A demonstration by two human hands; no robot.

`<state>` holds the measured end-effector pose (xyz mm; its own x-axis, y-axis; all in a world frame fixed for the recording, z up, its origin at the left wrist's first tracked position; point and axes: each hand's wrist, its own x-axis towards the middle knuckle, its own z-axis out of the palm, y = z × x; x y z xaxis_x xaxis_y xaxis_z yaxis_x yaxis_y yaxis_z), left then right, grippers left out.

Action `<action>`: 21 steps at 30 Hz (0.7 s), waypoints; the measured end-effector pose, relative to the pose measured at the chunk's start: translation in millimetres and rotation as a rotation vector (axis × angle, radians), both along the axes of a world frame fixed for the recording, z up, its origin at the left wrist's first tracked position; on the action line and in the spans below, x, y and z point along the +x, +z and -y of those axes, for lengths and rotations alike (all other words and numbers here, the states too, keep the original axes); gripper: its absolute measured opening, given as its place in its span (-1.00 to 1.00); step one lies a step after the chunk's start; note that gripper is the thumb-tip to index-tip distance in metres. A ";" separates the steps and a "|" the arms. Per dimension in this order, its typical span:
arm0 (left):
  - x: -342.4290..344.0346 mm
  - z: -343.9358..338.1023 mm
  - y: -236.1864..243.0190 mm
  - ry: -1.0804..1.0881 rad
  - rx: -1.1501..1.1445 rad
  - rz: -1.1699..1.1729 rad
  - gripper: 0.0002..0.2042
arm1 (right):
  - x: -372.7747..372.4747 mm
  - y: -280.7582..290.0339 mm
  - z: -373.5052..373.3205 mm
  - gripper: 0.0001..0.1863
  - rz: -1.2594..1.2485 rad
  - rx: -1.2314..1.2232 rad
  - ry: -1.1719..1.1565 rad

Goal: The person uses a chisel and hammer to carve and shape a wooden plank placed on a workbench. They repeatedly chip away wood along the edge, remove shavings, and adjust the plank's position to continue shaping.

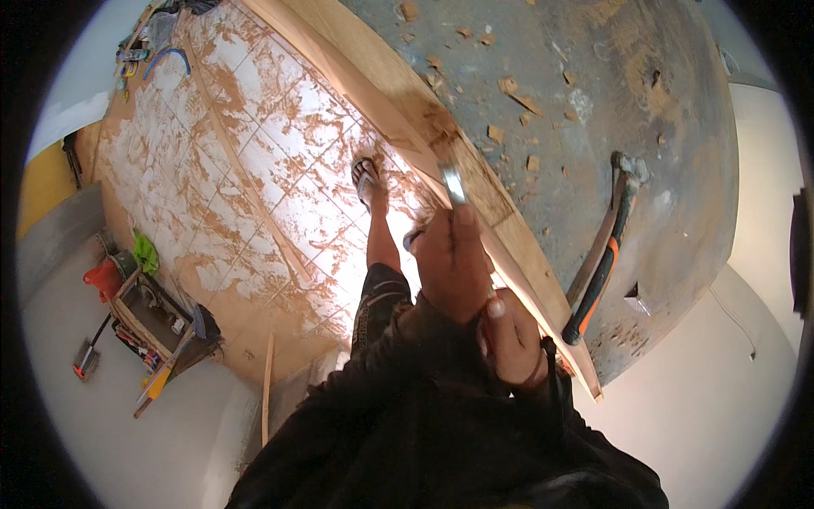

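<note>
Head view: left hand [455, 267] in front and right hand [515, 343] behind were closed around a chisel [455, 185], which pointed forward, oblique to the plank's [510, 233] long axis.

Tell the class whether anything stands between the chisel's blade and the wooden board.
Nothing visible does: the chisel, gripped in the left hand, has its blade over the wooden board; contact is unclear. The hammer lies off to the right.

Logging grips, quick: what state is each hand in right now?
Left hand: closed, holding the chisel.
Right hand: closed, holding the same chisel nearer the body.
</note>
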<state>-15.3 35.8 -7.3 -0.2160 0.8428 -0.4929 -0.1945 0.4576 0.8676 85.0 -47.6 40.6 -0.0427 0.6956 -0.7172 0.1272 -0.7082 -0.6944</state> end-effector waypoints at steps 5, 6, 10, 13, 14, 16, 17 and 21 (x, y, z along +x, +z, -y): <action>5.8 4.3 -9.5 0.056 -0.038 -0.116 -0.70 | -1.8 1.8 -8.2 -0.54 0.092 0.020 0.022; 5.5 10.9 -8.3 0.043 0.002 -0.097 -0.70 | 0.3 -0.2 -2.0 -0.53 0.089 0.068 0.029; 6.7 5.7 -5.8 -0.023 0.036 -0.134 -0.70 | 4.8 9.2 -14.5 -0.52 0.103 0.011 0.048; 3.1 -7.5 6.2 -0.018 -0.093 0.012 -0.72 | 10.8 10.2 -9.2 -0.52 0.116 0.002 0.078; 7.0 6.5 3.8 -0.017 -0.099 0.056 -0.72 | 8.4 14.5 -5.8 -0.51 0.083 0.007 0.023; 8.5 19.0 -4.7 -0.066 -0.067 -0.004 -0.68 | 7.5 12.1 -8.5 -0.51 0.097 0.009 0.051; 6.9 16.0 -11.0 -0.099 -0.014 -0.121 -0.68 | 8.9 10.4 -10.7 -0.51 0.102 0.017 0.071; 8.9 14.9 -9.6 -0.067 0.002 -0.020 -0.65 | 12.9 -0.1 -1.3 -0.52 0.062 0.025 0.051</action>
<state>-6.3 21.0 -16.9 -0.1695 0.8564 -0.4877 -0.1460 0.4676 0.8718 97.9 -46.3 40.5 -0.0348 0.7113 -0.7020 0.2061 -0.6823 -0.7014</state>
